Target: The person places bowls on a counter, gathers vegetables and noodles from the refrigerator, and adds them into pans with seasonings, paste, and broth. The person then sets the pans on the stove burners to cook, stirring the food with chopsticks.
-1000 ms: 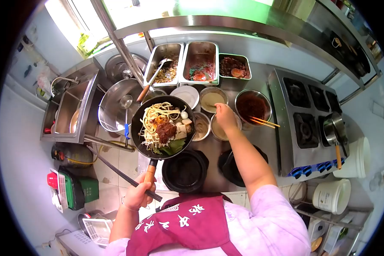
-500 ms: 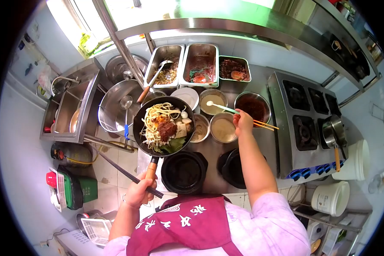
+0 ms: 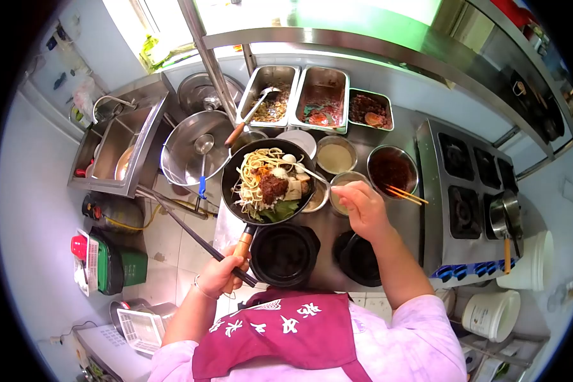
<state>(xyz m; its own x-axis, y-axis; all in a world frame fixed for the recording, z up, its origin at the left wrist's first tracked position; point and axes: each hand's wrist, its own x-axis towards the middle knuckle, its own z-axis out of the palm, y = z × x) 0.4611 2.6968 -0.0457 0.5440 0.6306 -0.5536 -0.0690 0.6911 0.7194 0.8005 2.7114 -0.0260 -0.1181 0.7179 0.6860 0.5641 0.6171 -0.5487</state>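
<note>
My left hand (image 3: 219, 274) is wrapped round the wooden handle (image 3: 242, 243) of a black frying pan (image 3: 232, 205). A long dark stick (image 3: 194, 237), perhaps chopsticks, also passes through that hand. Noodles (image 3: 253, 167), a dark red paste (image 3: 274, 187), pale chunks and a green leaf (image 3: 283, 210) lie in the pan, with a small white heap (image 3: 279, 172) on top. My right hand (image 3: 361, 207) pinches a thin spoon (image 3: 313, 173), which reaches over the pan's right side. Beneath that hand is a bowl of pale powder (image 3: 344, 179), partly covered.
Behind the pan stand steel trays of food (image 3: 321, 95) and a pot of dark red sauce (image 3: 391, 169) with chopsticks (image 3: 401, 193). Black bowls (image 3: 285, 254) sit at the counter's front. A gas stove (image 3: 436, 216) is at right, a large steel pot (image 3: 178, 159) and sink (image 3: 118, 153) at left.
My right hand has brought the spoon left, from above the powder bowls to over the pan. A white heap now shows on the food. My left hand still holds the pan.
</note>
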